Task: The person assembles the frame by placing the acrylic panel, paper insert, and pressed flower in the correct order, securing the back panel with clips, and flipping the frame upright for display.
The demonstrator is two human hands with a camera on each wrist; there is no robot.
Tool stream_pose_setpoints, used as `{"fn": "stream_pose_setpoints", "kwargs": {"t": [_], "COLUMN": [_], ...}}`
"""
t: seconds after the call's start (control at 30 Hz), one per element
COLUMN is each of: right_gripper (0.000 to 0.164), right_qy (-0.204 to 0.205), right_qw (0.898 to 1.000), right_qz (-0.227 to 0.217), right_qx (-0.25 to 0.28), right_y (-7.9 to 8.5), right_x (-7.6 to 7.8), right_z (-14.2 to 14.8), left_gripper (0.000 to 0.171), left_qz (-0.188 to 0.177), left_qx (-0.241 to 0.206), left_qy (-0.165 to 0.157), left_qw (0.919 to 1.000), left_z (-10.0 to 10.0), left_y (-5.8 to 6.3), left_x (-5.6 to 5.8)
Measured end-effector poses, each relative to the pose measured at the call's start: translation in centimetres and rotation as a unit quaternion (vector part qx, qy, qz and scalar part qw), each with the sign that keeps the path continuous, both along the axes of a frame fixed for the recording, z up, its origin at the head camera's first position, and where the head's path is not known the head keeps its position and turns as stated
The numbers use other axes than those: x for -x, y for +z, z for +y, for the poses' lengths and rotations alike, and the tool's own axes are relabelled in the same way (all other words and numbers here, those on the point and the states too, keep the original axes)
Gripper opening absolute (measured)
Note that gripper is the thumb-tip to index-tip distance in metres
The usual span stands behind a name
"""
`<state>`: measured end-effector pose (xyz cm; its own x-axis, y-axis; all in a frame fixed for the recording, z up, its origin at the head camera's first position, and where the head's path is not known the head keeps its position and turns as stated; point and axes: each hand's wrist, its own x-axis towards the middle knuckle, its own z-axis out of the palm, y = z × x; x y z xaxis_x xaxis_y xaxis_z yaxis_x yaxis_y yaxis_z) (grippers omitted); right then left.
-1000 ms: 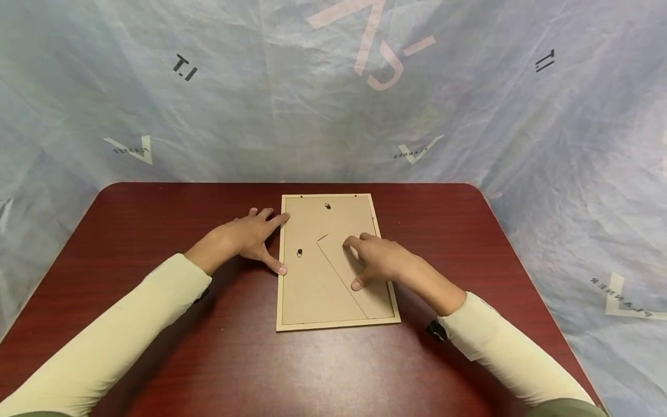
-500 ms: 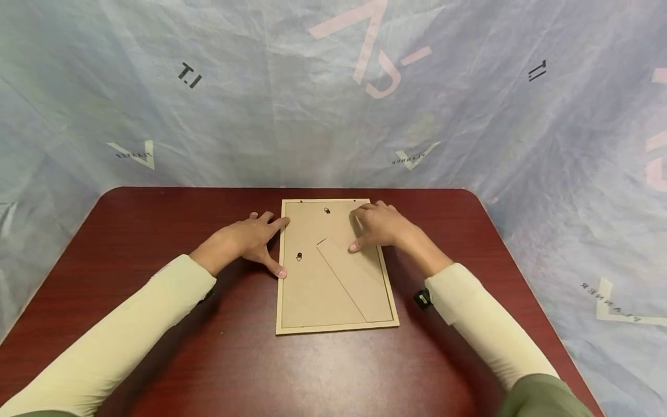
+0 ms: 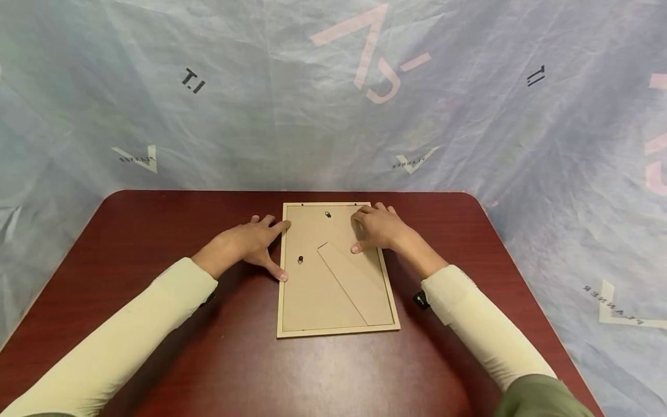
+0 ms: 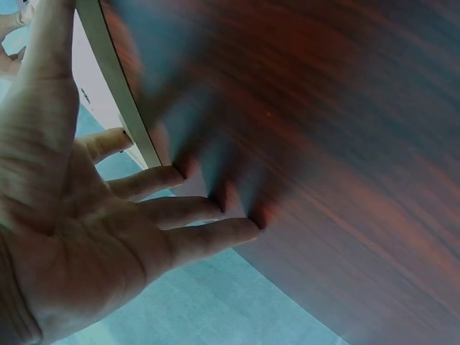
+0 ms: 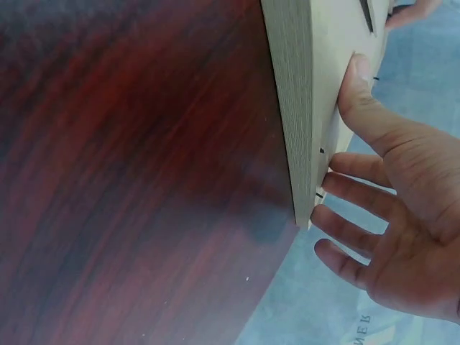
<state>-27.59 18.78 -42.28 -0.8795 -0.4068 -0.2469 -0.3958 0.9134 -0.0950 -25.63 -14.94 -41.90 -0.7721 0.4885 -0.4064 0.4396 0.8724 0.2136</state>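
Note:
A picture frame [image 3: 333, 301] lies face down on the table, its beige backing board and light wooden rim showing. The backing carries two small dark hanging rings, a slanted stand flap [image 3: 359, 289] and small dark tabs along the rim. My left hand [image 3: 251, 243] is spread at the frame's left edge, thumb and index finger on the rim. In the left wrist view, its other fingertips [image 4: 248, 226] reach down to the table beside the frame. My right hand [image 3: 383, 227] lies over the upper right of the backing, fingers slightly bent, with the thumb [image 5: 357, 79] on the board.
The dark red wood-grain table [image 3: 208, 359] has rounded far corners. A grey-blue printed sheet [image 3: 333, 116] hangs behind it and along both sides. Dark straps show under both sleeve cuffs.
My right hand has moved from the stand flap up toward the frame's far right corner. My left hand stays at the left edge, and the head view has tilted up slightly.

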Motion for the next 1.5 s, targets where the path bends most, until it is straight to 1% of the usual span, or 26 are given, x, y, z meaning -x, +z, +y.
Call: {"fn": "stream_pose_setpoints", "kwargs": {"t": [0.17,0.33,0.53,0.63,0.7,0.77,0.87,0.93,1.0,1.07,1.13,1.2,1.27,1.33,1.4,1.5], "right_gripper": [0.096,0.096,0.095,0.092,0.088,0.081,0.060,0.044,0.031,0.022,0.016,0.014,0.013,0.012,0.011,0.010], "right_qy": [0.005,0.007,0.011,0.018,0.025,0.030,0.025,0.020,0.017,0.027,0.049,0.074,0.096,0.112,0.128,0.154], "right_qw": [1.000,1.000,1.000,0.999,0.997,0.993,0.985,0.980,0.976,0.973,0.971,0.969,0.967,0.964,0.961,0.956], "right_qz": [-0.010,-0.007,-0.012,-0.008,-0.007,-0.002,0.017,0.037,0.053,0.061,0.065,0.067,0.069,0.074,0.082,0.096], "right_qx": [0.009,0.010,0.010,0.037,0.072,0.116,0.169,0.195,0.211,0.222,0.225,0.224,0.224,0.229,0.232,0.230], "right_y": [-0.1,-0.2,-0.2,0.0,0.2,0.3,0.3,0.3,0.2,0.0,-0.4,-0.8,-1.3,-1.7,-2.0,-2.3], "right_x": [0.1,0.2,0.1,-0.2,-0.7,-1.2,-1.9,-2.2,-2.3,-2.5,-2.6,-2.7,-2.7,-2.6,-2.6,-2.7], "right_z": [0.1,-0.1,-0.1,0.4,1.0,1.8,3.0,3.8,4.5,5.3,6.0,6.6,7.0,7.3,7.6,7.9], "left_gripper": [0.144,0.144,0.143,0.142,0.141,0.140,0.133,0.125,0.116,0.107,0.097,0.089,0.085,0.084,0.087,0.094], "left_qz": [-0.005,-0.004,-0.016,-0.025,-0.033,-0.041,-0.039,-0.027,-0.001,0.028,0.056,0.074,0.074,0.068,0.054,0.034], "left_qx": [0.004,0.007,0.016,0.018,0.015,0.010,-0.002,-0.011,-0.022,-0.037,-0.052,-0.065,-0.075,-0.086,-0.095,-0.105], "left_qy": [0.004,0.005,0.009,0.012,0.015,0.017,0.017,0.015,0.007,-0.005,-0.030,-0.059,-0.084,-0.103,-0.108,-0.103], "left_qw": [1.0000,1.0000,0.9997,0.9994,0.9992,0.9990,0.9991,0.9995,0.9997,0.9989,0.9966,0.9934,0.9909,0.9887,0.9881,0.9885], "left_z": [-0.2,-0.4,-0.4,-0.5,-0.6,-0.8,-1.0,-0.9,-0.4,0.3,1.3,2.5,3.7,4.8,5.8,7.0], "left_y": [0.1,0.1,0.1,0.1,0.1,0.2,0.5,0.8,0.9,0.9,0.7,0.6,0.5,0.3,0.2,-0.3], "left_x": [0.2,0.3,0.2,0.2,0.1,-0.1,-0.2,-0.2,-0.4,-0.9,-1.7,-2.7,-3.7,-4.6,-5.3,-5.9]}}
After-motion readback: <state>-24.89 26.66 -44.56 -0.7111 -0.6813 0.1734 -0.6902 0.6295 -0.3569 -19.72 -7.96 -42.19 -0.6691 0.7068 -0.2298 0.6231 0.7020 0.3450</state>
